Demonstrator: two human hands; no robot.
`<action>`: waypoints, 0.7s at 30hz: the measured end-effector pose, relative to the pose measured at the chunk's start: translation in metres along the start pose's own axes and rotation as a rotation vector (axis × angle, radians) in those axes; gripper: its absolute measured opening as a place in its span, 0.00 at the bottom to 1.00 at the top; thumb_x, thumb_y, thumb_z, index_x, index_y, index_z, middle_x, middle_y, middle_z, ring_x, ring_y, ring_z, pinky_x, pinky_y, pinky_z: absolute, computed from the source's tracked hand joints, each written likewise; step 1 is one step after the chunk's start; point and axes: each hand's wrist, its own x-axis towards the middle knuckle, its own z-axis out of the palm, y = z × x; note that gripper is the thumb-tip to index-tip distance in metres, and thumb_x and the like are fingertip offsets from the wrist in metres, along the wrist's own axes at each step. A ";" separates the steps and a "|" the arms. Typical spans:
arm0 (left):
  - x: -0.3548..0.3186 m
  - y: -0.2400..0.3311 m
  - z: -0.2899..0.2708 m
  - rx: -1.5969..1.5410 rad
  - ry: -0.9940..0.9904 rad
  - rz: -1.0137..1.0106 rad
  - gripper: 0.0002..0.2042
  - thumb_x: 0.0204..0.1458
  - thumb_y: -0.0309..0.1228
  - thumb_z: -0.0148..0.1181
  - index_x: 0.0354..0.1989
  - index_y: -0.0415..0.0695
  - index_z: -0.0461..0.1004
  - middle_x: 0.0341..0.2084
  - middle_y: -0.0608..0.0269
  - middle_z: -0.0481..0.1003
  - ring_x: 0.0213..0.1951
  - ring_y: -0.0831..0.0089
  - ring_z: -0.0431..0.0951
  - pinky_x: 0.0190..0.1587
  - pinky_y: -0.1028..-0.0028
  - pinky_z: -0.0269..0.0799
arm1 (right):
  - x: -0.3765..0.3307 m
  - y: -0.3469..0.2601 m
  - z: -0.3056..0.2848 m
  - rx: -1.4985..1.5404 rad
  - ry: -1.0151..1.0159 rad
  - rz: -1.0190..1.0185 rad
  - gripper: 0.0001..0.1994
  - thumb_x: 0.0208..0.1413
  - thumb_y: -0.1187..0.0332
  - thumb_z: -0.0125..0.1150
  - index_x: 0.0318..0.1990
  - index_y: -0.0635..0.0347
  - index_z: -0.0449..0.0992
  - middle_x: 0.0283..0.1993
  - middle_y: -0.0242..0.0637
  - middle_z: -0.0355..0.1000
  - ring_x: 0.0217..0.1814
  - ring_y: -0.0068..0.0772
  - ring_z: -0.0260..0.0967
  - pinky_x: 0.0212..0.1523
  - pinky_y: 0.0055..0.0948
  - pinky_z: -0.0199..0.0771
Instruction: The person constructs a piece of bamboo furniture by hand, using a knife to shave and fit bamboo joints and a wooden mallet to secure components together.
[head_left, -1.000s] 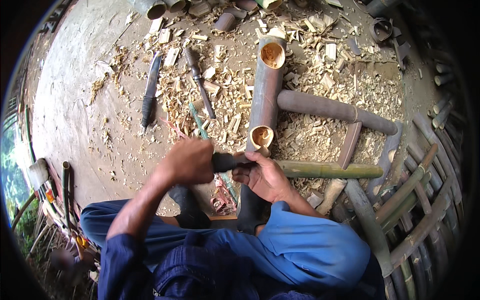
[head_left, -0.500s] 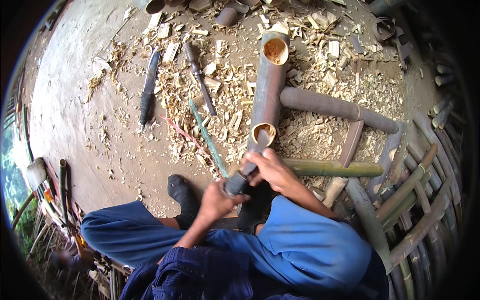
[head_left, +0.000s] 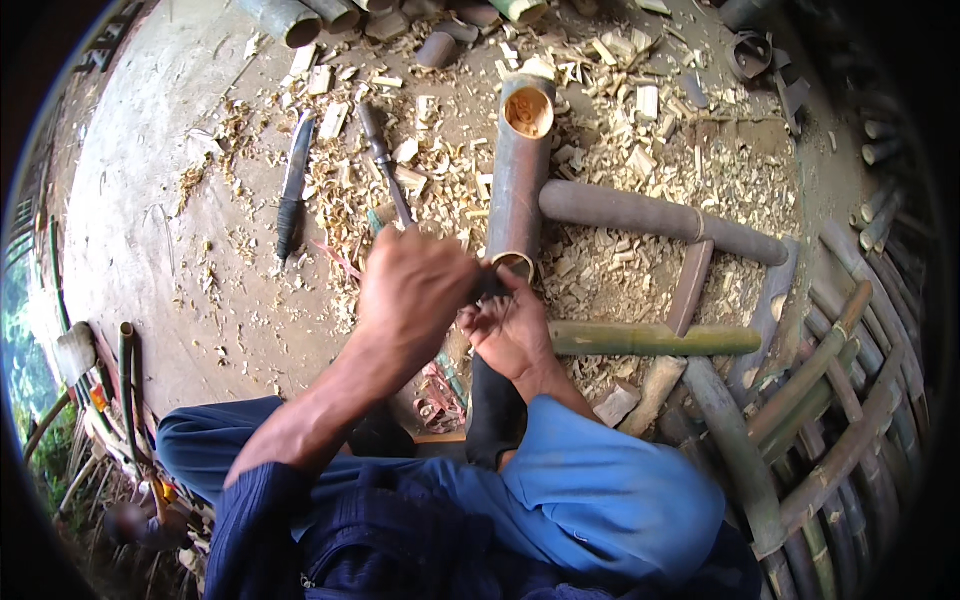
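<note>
Both hands work at the lower opening of a thick, dark bamboo tube (head_left: 520, 160), which has a second hollowed opening near its far end. My left hand (head_left: 415, 280) is closed around the handle of a chisel-like tool (head_left: 486, 286), mostly hidden by the fingers. With curled fingers and raised thumb, my right hand (head_left: 510, 325) closes round the tool beside the opening's rim. A thinner brown bamboo tube (head_left: 640, 212) joins the thick one from the right.
Wood shavings (head_left: 640, 150) cover the ground around the bamboo. A knife (head_left: 294, 185) and another dark-handled tool (head_left: 385, 160) lie to the left. A green bamboo pole (head_left: 650, 338) lies to the right, near a bamboo rack (head_left: 830, 460). Cut tubes (head_left: 280, 20) lie at the far edge.
My left hand has moved up and forward, its arm now reaching across toward the opening. The tool's handle has swung forward with it. The right hand has shifted slightly, fingers now curled upward.
</note>
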 end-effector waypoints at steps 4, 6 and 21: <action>-0.078 -0.009 0.079 -0.938 -0.250 -0.562 0.22 0.35 0.39 0.78 0.37 0.38 0.84 0.27 0.48 0.82 0.32 0.58 0.85 0.41 0.57 0.78 | -0.015 0.007 0.042 -0.851 0.319 -0.059 0.12 0.66 0.62 0.57 0.48 0.61 0.77 0.43 0.40 0.79 0.38 0.31 0.79 0.29 0.33 0.83; -0.076 -0.005 0.070 -0.994 -0.297 -0.665 0.27 0.32 0.42 0.79 0.42 0.39 0.86 0.29 0.45 0.83 0.33 0.54 0.86 0.43 0.58 0.80 | -0.010 -0.004 0.043 -0.891 0.289 0.087 0.12 0.67 0.62 0.56 0.49 0.62 0.76 0.44 0.40 0.79 0.40 0.33 0.79 0.33 0.36 0.84; -0.034 0.024 -0.004 -0.230 -0.333 0.003 0.06 0.52 0.29 0.63 0.35 0.41 0.80 0.26 0.55 0.82 0.32 0.61 0.85 0.32 0.60 0.78 | -0.040 0.016 0.019 -0.188 0.009 0.032 0.16 0.71 0.55 0.51 0.49 0.58 0.78 0.42 0.35 0.80 0.47 0.29 0.77 0.55 0.35 0.75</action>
